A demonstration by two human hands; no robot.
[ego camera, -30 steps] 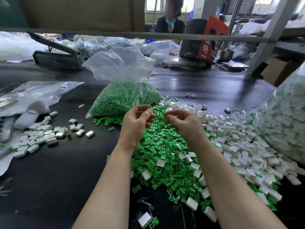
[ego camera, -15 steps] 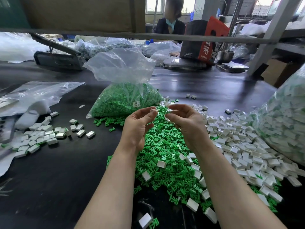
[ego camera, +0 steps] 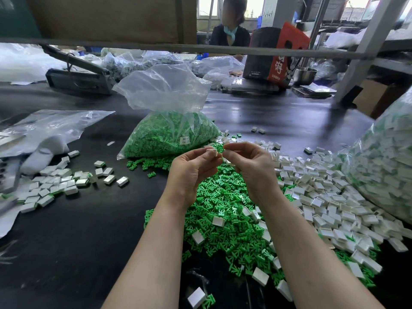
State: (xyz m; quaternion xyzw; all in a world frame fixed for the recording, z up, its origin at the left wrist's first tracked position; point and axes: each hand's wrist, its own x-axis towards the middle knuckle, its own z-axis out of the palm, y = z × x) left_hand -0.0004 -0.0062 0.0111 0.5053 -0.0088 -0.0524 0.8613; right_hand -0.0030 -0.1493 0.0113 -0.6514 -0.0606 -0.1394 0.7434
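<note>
Black, matte worktable (ego camera: 78,241) with a faint sheen. At 3 o'clock, a bulging clear plastic sack of white rectangular caps (ego camera: 383,166). At 12 o'clock, a crinkled clear plastic bag of green clips (ego camera: 169,134), neck open, paper label on its side. Centre: a loose heap of small green forked plastic clips (ego camera: 225,219), merging toward 3 o'clock with a spread of glossy white box-shaped plastic caps (ego camera: 330,197).

Left hand (ego camera: 191,172) raised over the heap, fingers curled, thumb and forefinger gripping one small white rectangular cap (ego camera: 212,152) at the tips, smooth-faced.

Right hand (ego camera: 252,168) curled, fingertips pinched together just beside the cap at its 3 o'clock. Cannot tell what they hold.
</note>
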